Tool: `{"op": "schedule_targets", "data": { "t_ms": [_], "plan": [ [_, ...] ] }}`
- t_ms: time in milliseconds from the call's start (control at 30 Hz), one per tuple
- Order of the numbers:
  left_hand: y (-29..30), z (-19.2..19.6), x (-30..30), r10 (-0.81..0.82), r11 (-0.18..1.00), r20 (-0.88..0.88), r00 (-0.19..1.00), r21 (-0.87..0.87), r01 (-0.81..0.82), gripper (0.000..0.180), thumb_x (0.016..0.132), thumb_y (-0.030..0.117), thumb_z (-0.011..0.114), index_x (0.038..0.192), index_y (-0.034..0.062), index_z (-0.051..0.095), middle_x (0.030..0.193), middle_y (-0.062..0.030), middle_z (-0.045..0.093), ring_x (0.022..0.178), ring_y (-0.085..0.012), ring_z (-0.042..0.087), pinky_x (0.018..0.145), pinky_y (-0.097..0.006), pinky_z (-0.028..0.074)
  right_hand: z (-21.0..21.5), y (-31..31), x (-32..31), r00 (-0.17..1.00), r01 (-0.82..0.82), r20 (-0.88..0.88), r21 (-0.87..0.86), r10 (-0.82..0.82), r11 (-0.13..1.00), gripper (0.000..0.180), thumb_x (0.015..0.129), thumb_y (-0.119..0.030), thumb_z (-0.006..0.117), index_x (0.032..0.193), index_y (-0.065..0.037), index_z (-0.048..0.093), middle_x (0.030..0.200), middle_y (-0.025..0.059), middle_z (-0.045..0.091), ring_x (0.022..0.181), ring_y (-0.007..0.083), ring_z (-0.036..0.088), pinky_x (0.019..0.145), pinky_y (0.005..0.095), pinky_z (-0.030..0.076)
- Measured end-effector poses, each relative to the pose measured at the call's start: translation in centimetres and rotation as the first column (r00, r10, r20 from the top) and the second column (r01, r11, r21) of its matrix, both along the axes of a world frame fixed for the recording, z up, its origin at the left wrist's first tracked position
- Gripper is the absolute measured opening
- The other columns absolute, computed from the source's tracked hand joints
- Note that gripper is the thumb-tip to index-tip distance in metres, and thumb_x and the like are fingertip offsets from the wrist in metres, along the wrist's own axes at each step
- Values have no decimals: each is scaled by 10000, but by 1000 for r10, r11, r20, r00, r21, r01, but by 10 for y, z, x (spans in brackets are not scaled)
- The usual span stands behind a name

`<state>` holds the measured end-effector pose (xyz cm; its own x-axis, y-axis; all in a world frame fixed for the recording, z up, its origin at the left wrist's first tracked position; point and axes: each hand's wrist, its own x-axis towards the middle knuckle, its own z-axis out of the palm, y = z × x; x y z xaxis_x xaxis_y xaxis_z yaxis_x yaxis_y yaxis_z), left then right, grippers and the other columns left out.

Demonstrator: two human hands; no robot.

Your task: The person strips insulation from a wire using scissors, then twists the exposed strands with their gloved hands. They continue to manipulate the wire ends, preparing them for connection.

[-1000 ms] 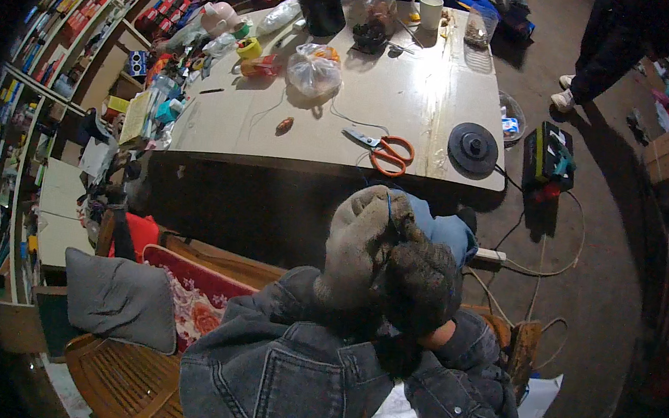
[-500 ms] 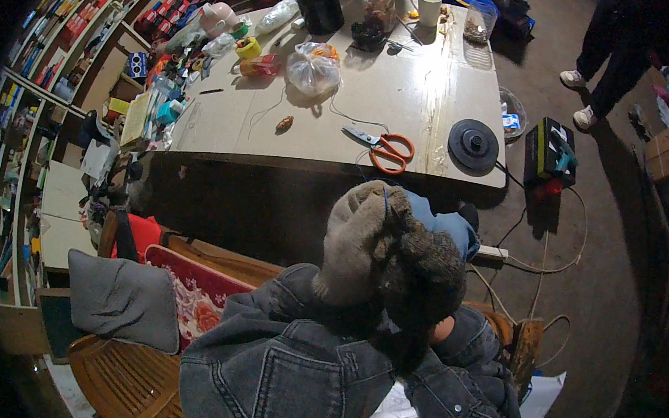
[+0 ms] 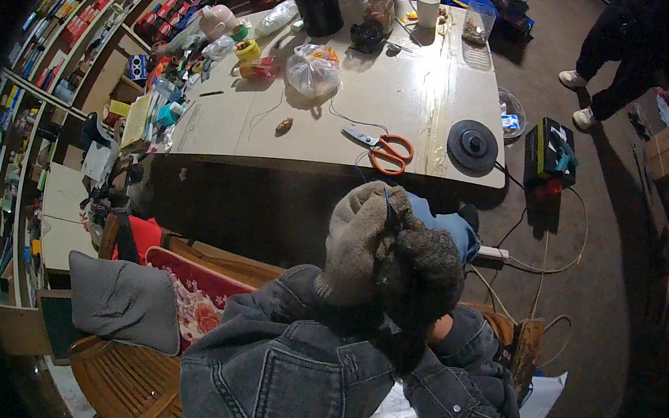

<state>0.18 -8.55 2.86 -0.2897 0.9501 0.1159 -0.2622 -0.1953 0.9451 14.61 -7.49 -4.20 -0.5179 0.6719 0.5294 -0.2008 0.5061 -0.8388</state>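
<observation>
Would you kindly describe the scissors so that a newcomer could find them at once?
Start at the long pale table. The scissors lie near its front edge, just left of a round black disc. Their bright orange handles set them apart from the small brown lump further left.

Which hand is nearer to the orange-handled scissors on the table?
Left, narrowly. Both gloved hands are pressed together below the table edge; the left hand in the grey glove reaches up closest beneath the scissors, while the right hand in the dark glove sits lower.
</observation>
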Motion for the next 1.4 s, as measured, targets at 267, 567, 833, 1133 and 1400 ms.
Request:
{"op": "schedule_targets", "data": {
  "t_ms": [267,567,833,1133,1400],
  "plan": [
    [2,6,2,-68,997,357,932,-20,80,303,1033,266,542,1210,24,585,1050,-117,664,948,-188,697,836,-321,593,0,0,4,998,-4,58,-33,6,999,563,950,-214,655,1467,-101,463,1467,182,465,1384,366,401,1179,475,257],
    [8,20,16,103,994,270,957,-66,-89,258,1031,277,521,964,34,577,878,-37,621,718,-102,578,615,-250,489,-4,-7,4,989,-59,127,-163,81,985,598,964,-215,615,1509,-102,394,1506,163,411,1408,339,358,1191,465,230],
    [4,12,12,19,1000,368,930,5,-23,274,1032,235,536,1181,8,568,973,-95,644,882,-172,692,782,-334,608,34,2,0,995,50,83,27,-52,998,483,909,-199,659,1366,-82,554,1353,184,557,1280,389,501,1118,475,346],
    [2,4,11,17,1000,438,899,-20,-10,311,1031,236,541,1253,17,541,1048,-110,651,939,-187,689,822,-352,601,52,7,6,981,-13,193,94,-5,996,494,838,-189,722,1307,-97,597,1286,169,601,1210,394,550,1068,479,407],
    [4,10,10,0,999,386,922,32,-13,311,1027,284,547,1173,11,575,946,-107,664,830,-177,702,736,-337,613,76,14,5,972,51,214,201,-95,978,496,816,-149,798,1277,-93,623,1230,165,628,1140,358,612,982,439,505]
  ]
}}
